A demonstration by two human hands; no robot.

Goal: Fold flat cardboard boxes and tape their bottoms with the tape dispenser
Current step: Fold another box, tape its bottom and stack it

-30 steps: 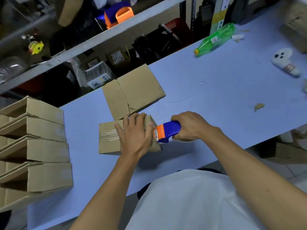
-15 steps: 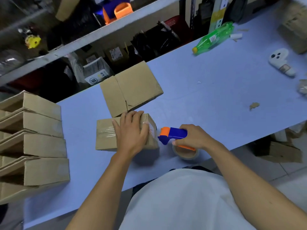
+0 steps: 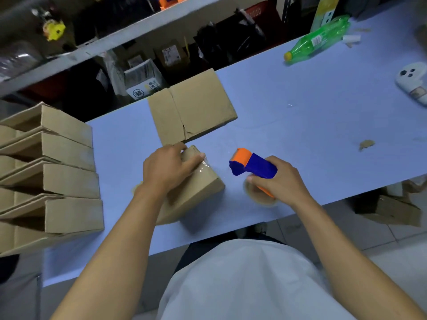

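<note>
A small folded cardboard box (image 3: 196, 188) lies tilted on the blue table (image 3: 300, 116), with clear tape shining along its upper edge. My left hand (image 3: 166, 169) grips the box from above, fingers over its far end. My right hand (image 3: 279, 181) holds the blue and orange tape dispenser (image 3: 251, 166) just right of the box, apart from it, its tape roll resting near the table's front edge. A flat cardboard box (image 3: 191, 107) lies behind the folded one.
Several folded boxes (image 3: 60, 174) lie stacked in a row at the left. A green bottle (image 3: 318, 40) and a white controller (image 3: 411, 82) sit far right. A cardboard scrap (image 3: 366, 144) lies on the table. A shelf (image 3: 97, 45) with clutter runs behind.
The dispenser has pulled away from the box's end to the right and dropped toward the table. My left hand has turned and tilted the box, its right end now swung nearer.
</note>
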